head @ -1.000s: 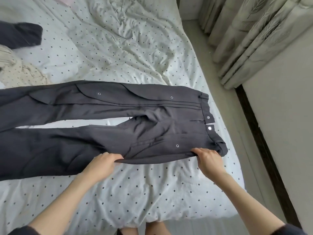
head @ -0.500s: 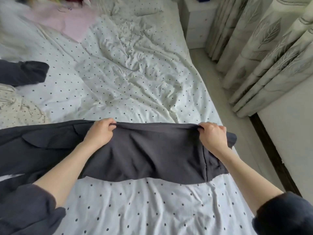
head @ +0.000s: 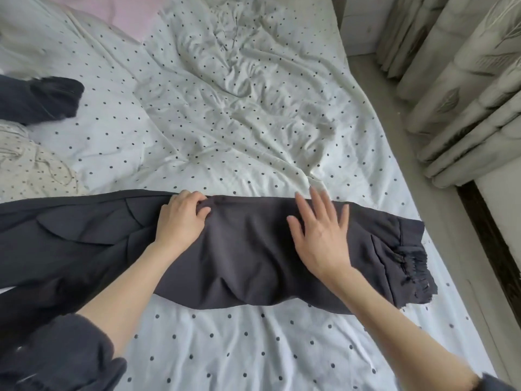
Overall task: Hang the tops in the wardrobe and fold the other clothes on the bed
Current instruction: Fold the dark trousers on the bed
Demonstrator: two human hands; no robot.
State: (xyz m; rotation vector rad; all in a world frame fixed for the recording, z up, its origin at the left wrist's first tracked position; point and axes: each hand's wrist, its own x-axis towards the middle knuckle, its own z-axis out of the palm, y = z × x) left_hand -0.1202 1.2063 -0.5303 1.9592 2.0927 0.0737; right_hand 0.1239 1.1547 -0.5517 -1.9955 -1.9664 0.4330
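One trousers (head: 239,258) lengthwise left-right.

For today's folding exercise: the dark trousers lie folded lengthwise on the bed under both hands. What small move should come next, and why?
Probably smooth the trousers flat. The right hand already lies open on them, the left hand pinches the far edge, and the cloth bulges near the front.
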